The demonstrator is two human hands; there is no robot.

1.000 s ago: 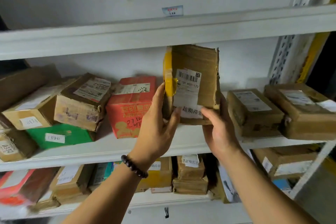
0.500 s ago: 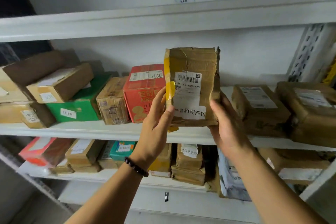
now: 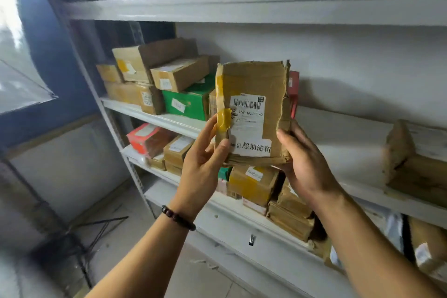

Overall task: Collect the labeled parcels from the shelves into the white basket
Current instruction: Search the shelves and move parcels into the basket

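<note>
Nearest camera, two forearms reach up, beaded bracelet (image 3: 178, 218) on left wrist. Left hand (image 3: 202, 164) pinches lower left edge of cardboard parcel (image 3: 254, 80), thumb on front below yellow tape (image 3: 223, 120). Right hand (image 3: 306, 167) grips lower right corner, thumb on front edge. Parcel held upright in air, in front of the shelves, white barcode label (image 3: 249, 113) facing camera. Behind and below, lower shelf (image 3: 225, 208) holds yellow-taped box (image 3: 254, 184). Farther, middle shelf (image 3: 350, 140): green box (image 3: 191, 104) under stacked brown boxes at left, red box (image 3: 293, 89) showing past parcel's right edge.
</note>
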